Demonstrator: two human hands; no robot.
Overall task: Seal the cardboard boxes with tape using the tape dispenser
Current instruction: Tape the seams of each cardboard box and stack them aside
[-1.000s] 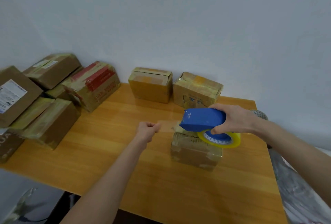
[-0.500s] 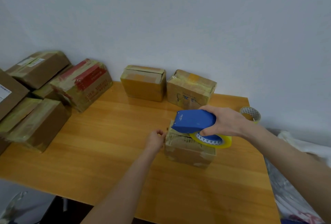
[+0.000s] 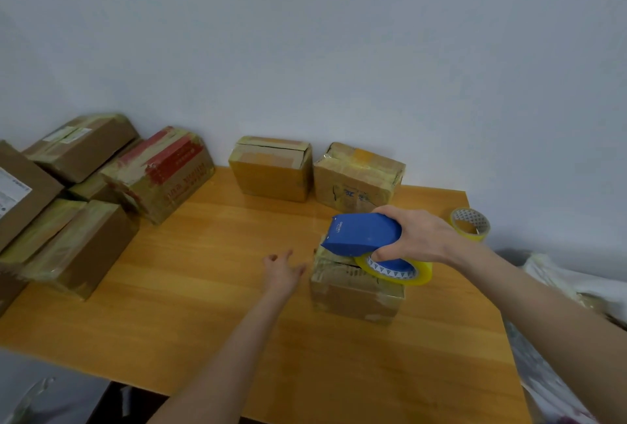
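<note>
A small taped cardboard box (image 3: 353, 294) stands on the wooden table (image 3: 210, 288), right of centre. My right hand (image 3: 417, 237) grips a blue tape dispenser (image 3: 361, 232) with a yellow tape roll (image 3: 397, 269), resting on the box's top. My left hand (image 3: 283, 271) hovers just left of the box with fingers spread, holding nothing; the thumb is close to the box's left side.
Two taped boxes (image 3: 271, 169) (image 3: 358, 176) stand against the wall at the back. A pile of several boxes (image 3: 78, 193) fills the table's left side. A spare tape roll (image 3: 470, 223) sits at the back right corner. Crumpled plastic (image 3: 559, 288) lies off the right edge.
My left hand pinched the tape end and brought it to the box's left side, then let go and opened. The dispenser came down onto the box.
</note>
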